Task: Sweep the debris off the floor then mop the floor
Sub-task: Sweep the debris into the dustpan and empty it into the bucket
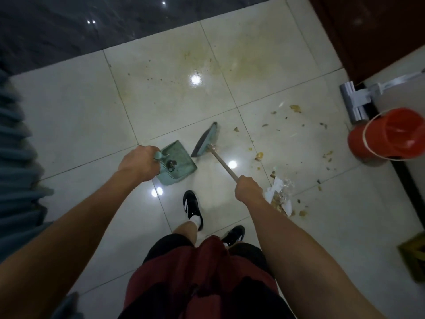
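right hand (249,188) gripping broom (205,140), dustpan (178,161) perhaps grounded

Pale tiled floor with litter, as I see it from above.

I see the glossy floor (76,116) carrying a green dustpan (179,161) with the broom head (204,140) just beside it. Scattered debris (280,199) lies to the right, yellowish stains (243,65) farther off. A red bucket (388,134) and grey mop head (353,104) stand near the wall; my shoes (193,208) stand nearest.
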`<state>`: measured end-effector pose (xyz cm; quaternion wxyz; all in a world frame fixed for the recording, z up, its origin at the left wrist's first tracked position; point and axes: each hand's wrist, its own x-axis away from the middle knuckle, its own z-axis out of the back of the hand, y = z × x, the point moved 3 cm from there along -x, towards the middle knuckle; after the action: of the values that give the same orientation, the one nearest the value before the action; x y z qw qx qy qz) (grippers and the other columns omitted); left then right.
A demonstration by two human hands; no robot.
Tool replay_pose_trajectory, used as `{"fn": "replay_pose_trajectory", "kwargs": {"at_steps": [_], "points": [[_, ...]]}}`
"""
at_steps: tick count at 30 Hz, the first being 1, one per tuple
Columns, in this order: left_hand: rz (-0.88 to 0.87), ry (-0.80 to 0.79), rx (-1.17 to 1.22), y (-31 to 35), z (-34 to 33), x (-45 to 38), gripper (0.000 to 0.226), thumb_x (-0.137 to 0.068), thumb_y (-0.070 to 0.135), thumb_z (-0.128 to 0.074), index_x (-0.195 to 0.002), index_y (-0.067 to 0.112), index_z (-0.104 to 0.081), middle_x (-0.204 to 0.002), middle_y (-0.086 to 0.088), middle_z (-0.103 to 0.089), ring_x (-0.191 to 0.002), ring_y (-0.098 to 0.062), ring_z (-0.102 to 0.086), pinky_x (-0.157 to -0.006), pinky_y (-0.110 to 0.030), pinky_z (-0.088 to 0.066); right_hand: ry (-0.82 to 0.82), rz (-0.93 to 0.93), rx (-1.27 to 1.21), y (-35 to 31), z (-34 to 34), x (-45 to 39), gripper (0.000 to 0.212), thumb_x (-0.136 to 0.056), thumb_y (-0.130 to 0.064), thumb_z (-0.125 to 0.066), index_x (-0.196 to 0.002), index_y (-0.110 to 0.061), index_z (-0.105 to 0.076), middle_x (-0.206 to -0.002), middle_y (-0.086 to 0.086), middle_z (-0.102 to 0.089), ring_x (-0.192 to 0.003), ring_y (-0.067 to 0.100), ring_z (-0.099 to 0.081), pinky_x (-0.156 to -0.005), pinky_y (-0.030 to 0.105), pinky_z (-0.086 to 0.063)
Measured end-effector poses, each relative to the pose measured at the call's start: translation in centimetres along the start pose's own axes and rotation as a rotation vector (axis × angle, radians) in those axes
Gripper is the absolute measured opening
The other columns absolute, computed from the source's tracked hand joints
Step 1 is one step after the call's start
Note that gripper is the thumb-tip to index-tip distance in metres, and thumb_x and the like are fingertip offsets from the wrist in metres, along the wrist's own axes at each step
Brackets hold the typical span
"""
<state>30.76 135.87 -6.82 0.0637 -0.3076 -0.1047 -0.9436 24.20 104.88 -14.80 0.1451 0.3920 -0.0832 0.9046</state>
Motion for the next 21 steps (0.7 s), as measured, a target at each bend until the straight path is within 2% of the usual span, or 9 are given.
{"fn": "replay_pose_trajectory", "kwargs": {"at_steps": [6,12,15,21], "points": [[-0.073,0.024,-0.108,4.9,-2.1,1.6,0.022,-0.087,0.016,-0.059,-0.105,0.025,-0.066,-0.092,-0.005,-0.064,-0.079,-0.028,-0.061,-0.067,-0.033,-0.05,0.005,-0.035,-0.045,7.4,-2.7,3.1,0.021,-0.098,-0.009,-0.048,-0.115,-0.006,-0.061,-0.114,0.012,-0.065,-0.102,0.027,-0.065,-0.079,0.031,-0.05],[-0.189,0.056,-0.256,11.4,-6.0,5.5,0.031,-0.092,0.019,-0.055,-0.121,0.026,-0.065,-0.101,-0.01,-0.068,-0.085,-0.03,-0.066,-0.068,-0.035,-0.055,-0.026,-0.103,-0.083,16.3,-5.9,6.6,0.023,-0.097,-0.008,-0.049,-0.118,-0.007,-0.059,-0.116,0.011,-0.064,-0.104,0.027,-0.064,-0.082,0.033,-0.052],[-0.231,0.055,-0.277,14.6,-7.8,7.2,0.031,-0.092,0.019,-0.055,-0.12,0.026,-0.066,-0.098,-0.009,-0.068,-0.08,-0.029,-0.064,-0.066,-0.035,-0.054,-0.019,-0.147,-0.108,20.6,-7.4,8.4,0.026,-0.097,-0.007,-0.048,-0.121,-0.008,-0.059,-0.12,0.01,-0.062,-0.108,0.025,-0.063,-0.084,0.032,-0.051],[-0.326,0.058,-0.291,21.2,-11.3,10.2,0.03,-0.092,0.018,-0.056,-0.118,0.025,-0.067,-0.102,-0.011,-0.068,-0.079,-0.028,-0.057,-0.065,-0.034,-0.045,0.011,-0.241,-0.141,27.7,-9.4,11.9,0.03,-0.099,-0.009,-0.044,-0.125,-0.01,-0.059,-0.124,0.009,-0.061,-0.111,0.025,-0.061,-0.087,0.034,-0.049]]}}
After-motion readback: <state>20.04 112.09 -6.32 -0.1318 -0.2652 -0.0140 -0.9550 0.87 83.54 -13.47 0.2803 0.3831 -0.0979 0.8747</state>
